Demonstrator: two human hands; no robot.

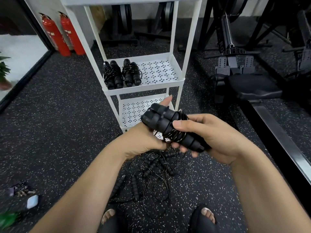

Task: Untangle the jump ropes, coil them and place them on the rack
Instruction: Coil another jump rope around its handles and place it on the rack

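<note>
Both hands hold one coiled black jump rope (pixel 170 126) in front of the white rack (pixel 175 81), its cord wound round the two foam handles. My right hand (pixel 210 137) grips the bundle from the right, thumb on top. My left hand (pixel 143 140) holds it from below and the left, with one finger pointing up behind the handles. Two coiled ropes (pixel 121 74) lie side by side on the left of the rack's middle shelf. A tangle of black ropes (pixel 151 175) with several handles lies on the floor below my hands.
Two red fire extinguishers (pixel 62 34) stand left of the rack. Black gym machines (pixel 239 64) fill the right side. Small items (pixel 27 195) lie on the speckled floor at the lower left. My feet (pixel 158 217) in sandals are at the bottom edge.
</note>
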